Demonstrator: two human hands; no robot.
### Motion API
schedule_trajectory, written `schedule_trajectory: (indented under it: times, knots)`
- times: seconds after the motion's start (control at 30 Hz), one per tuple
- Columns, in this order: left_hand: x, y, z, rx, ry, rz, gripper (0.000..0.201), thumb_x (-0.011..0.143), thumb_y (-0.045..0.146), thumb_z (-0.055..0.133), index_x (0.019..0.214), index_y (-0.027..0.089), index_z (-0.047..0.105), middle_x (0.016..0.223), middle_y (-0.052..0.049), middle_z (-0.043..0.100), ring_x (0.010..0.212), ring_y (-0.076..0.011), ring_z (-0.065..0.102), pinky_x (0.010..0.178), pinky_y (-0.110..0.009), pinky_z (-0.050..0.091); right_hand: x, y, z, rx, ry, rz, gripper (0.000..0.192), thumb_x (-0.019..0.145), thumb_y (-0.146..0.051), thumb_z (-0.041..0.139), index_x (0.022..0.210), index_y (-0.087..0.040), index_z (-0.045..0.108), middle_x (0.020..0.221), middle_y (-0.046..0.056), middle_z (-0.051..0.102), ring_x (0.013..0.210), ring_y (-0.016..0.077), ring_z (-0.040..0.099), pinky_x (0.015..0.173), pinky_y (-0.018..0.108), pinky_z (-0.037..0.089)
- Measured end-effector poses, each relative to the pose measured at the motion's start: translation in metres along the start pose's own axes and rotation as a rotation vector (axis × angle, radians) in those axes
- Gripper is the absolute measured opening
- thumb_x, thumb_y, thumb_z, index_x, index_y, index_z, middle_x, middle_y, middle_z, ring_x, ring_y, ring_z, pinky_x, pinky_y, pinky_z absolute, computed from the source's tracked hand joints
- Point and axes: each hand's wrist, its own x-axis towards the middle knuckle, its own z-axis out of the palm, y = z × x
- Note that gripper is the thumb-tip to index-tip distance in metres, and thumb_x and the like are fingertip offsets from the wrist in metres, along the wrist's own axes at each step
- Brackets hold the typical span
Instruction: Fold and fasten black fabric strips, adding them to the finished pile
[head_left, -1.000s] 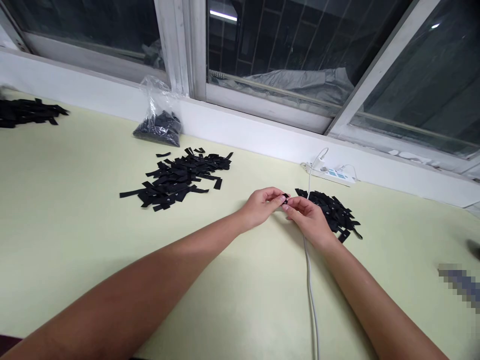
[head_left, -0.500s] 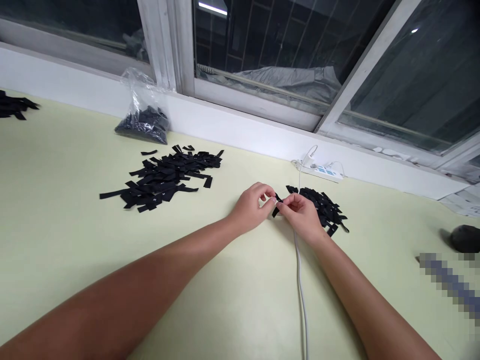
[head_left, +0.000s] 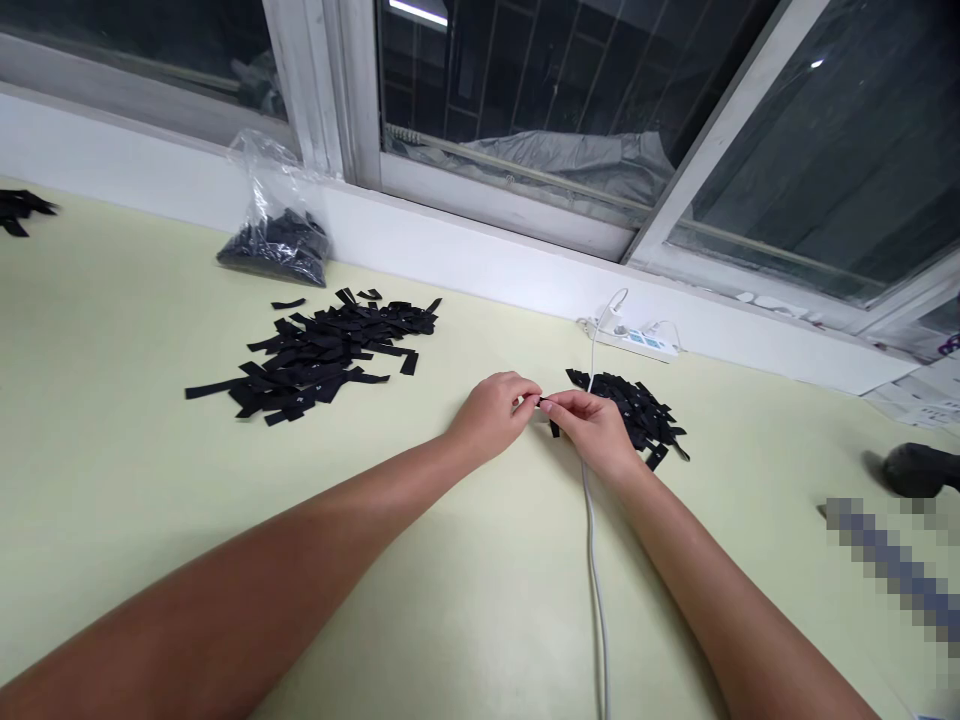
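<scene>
Between my two hands is a small black fabric strip (head_left: 555,428), mostly hidden by the fingers. My left hand (head_left: 495,412) pinches one end of it between thumb and forefinger. Close by on the right, my right hand (head_left: 592,425) pinches the strip too, its fingertips almost meeting the left ones. Just behind the right hand lies a pile of black strips (head_left: 646,412), some with small white marks. A larger pile of black strips (head_left: 322,355) spreads over the table to the left of my hands.
A clear plastic bag (head_left: 277,235) of black pieces stands against the sill. A white cable (head_left: 596,580) crosses the pale green table (head_left: 450,620) under my right hand, near a power strip (head_left: 641,342). A black object (head_left: 919,470) is at the right; more strips (head_left: 22,210) lie far left.
My hands have drawn their fingertips together in a tighter pinch, the left fingers closing on the strip. The whole view has shifted slightly; the piles look unchanged.
</scene>
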Motion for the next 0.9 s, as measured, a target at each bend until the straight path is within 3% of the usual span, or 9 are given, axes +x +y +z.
schedule_trajectory:
  times: [0.13, 0.33, 0.5, 0.6, 0.73, 0.9]
  knots:
    - [-0.0005, 0.0013, 0.0, -0.027, 0.015, -0.021, 0.016, 0.088, 0.019, 0.054, 0.091, 0.02, 0.07, 0.09, -0.002, 0.071, 0.076, -0.0144, 0.062, 0.07, -0.027, 0.047, 0.0007, 0.0005, 0.0008, 0.006, 0.009, 0.029, 0.037, 0.072, -0.052, 0.074, 0.083, -0.017, 0.074, 0.064, 0.001, 0.062, 0.056, 0.0103, 0.049, 0.056, 0.027, 0.041]
    - [-0.0025, 0.0038, 0.0008, -0.08, -0.015, -0.013, 0.017, 0.088, 0.02, 0.054, 0.089, 0.019, 0.071, 0.084, -0.002, 0.072, 0.071, -0.0139, 0.061, 0.066, -0.026, 0.046, 0.0025, 0.0045, -0.0011, 0.003, 0.106, 0.054, 0.042, 0.07, -0.055, 0.074, 0.086, -0.016, 0.072, 0.078, 0.006, 0.068, 0.068, 0.0148, 0.058, 0.061, 0.028, 0.048]
    - [-0.0033, 0.0046, 0.0015, -0.153, -0.072, -0.002, 0.02, 0.087, 0.018, 0.052, 0.09, 0.019, 0.072, 0.085, -0.002, 0.072, 0.072, -0.0132, 0.062, 0.068, -0.025, 0.047, 0.0024, 0.0052, -0.001, -0.041, 0.09, 0.019, 0.041, 0.073, -0.055, 0.071, 0.086, -0.016, 0.071, 0.079, 0.006, 0.068, 0.071, 0.0156, 0.06, 0.065, 0.03, 0.05]
    - [-0.0041, 0.0055, 0.0, -0.195, -0.067, -0.056, 0.022, 0.086, 0.018, 0.05, 0.091, 0.019, 0.071, 0.083, -0.001, 0.072, 0.068, -0.0123, 0.061, 0.065, -0.024, 0.047, 0.0023, 0.005, -0.0003, -0.06, 0.098, 0.023, 0.041, 0.075, -0.055, 0.07, 0.088, -0.016, 0.071, 0.08, 0.007, 0.068, 0.072, 0.0166, 0.061, 0.064, 0.03, 0.05]
    - [-0.0048, 0.0071, -0.0036, -0.258, -0.158, -0.192, 0.031, 0.087, 0.019, 0.042, 0.095, 0.019, 0.072, 0.075, -0.001, 0.07, 0.055, -0.0106, 0.057, 0.052, -0.022, 0.043, 0.0016, 0.0029, 0.0001, -0.05, 0.097, 0.046, 0.039, 0.075, -0.054, 0.069, 0.086, -0.016, 0.07, 0.079, 0.007, 0.068, 0.072, 0.0168, 0.062, 0.066, 0.03, 0.05]
    - [-0.0021, 0.0063, -0.0043, -0.204, -0.141, -0.17, 0.029, 0.085, 0.018, 0.04, 0.081, 0.017, 0.068, 0.076, -0.002, 0.069, 0.065, -0.013, 0.061, 0.058, -0.023, 0.047, 0.0, 0.0008, 0.0002, -0.077, 0.104, 0.038, 0.037, 0.075, -0.052, 0.069, 0.085, -0.017, 0.07, 0.077, 0.006, 0.068, 0.068, 0.015, 0.06, 0.064, 0.029, 0.048]
